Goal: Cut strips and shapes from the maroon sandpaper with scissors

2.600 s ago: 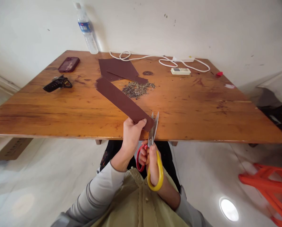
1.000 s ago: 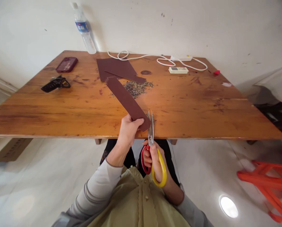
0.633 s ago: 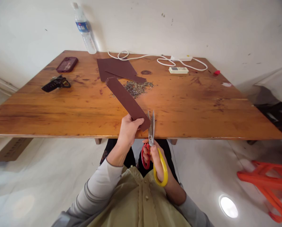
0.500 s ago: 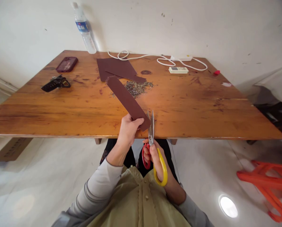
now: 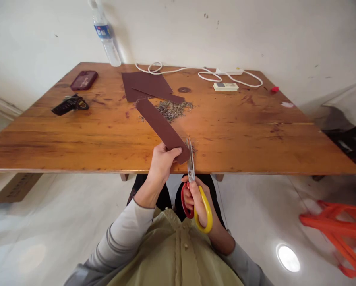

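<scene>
Pinched between the thumb and fingers of my left hand (image 5: 162,162) is a long brown paper strip (image 5: 163,128), slanting away to the upper left with a finely snipped far end. My right hand (image 5: 200,198) grips scissors (image 5: 191,167) with one red and one yellow handle. Their blades point away from me, nearly together, at the strip's near right edge. Beyond the strip lies a pile of small dark snippets (image 5: 172,111). A few more bits lie just right of the blade tips. Behind the pile, a brown sheet (image 5: 148,81) lies under a narrower brown strip (image 5: 160,95).
On the wooden table (image 5: 240,135) are a phone (image 5: 84,80), a black strapped item (image 5: 70,105), a water bottle (image 5: 106,37), a white cord with a power strip (image 5: 230,71), a remote control (image 5: 225,86) and a red scrap (image 5: 275,89). An orange stool (image 5: 333,222) stands at right.
The scissor blades and handles have drawn closer together at the strip's edge. Small bits now show beside the blade tips. My left hand holds the strip in almost the same place.
</scene>
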A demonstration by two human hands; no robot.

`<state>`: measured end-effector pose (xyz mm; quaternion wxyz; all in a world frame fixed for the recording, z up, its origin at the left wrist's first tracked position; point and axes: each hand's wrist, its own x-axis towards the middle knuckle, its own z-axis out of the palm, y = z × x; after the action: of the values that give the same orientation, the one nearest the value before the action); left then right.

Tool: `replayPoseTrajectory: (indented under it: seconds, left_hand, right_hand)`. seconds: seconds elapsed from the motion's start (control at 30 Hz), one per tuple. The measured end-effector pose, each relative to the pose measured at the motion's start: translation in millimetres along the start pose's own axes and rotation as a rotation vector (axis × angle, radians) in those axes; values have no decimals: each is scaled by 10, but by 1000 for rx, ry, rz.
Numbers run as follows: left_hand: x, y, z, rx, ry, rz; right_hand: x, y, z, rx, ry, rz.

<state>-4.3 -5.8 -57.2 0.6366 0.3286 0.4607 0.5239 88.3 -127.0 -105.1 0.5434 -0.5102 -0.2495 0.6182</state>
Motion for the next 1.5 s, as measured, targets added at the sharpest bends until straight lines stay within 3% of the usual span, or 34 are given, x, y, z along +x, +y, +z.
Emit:
replayPoseTrajectory:
  seconds: [0.23,0.73,1.1,1.33,1.5]
  left_hand:
    - [-40,-6,-6,-76,16,-5]
    - [-33,-16,11,-29,29,21]
    - [-52,-14,16,-29,37,28]
    - [-67,-34,18,-35,82,50]
    - [-66,-56,22,-36,91,73]
  right_hand:
    - [31,142,40,-5,-36,-177]
    - [57,231,75,82,-3,-106]
    - [30,95,174,59,52,-37]
    - [5,181,157,29,0,-165]
    - [-7,163,154,-26,0,-177]
